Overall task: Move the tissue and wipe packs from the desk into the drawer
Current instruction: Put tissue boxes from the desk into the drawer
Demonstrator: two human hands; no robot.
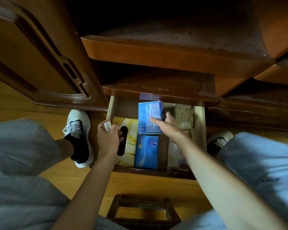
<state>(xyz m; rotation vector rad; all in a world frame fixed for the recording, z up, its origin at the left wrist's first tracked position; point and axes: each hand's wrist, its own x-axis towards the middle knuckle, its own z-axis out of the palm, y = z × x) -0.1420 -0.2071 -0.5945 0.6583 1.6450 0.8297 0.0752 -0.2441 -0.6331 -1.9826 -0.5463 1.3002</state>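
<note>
My right hand (169, 126) grips a blue tissue pack (150, 117) over the open drawer (199, 123), above another blue pack (146, 151). My left hand (107, 138) curls round a small white pack (107, 127). Released tilted, the blue one may land crooked and jam the drawer.

Glossy varnished wood gleamed on the desk (156, 52); the drawer (199, 123) showed pale matt wood, the blue tissue pack (146, 117) shiny plastic film.
</note>
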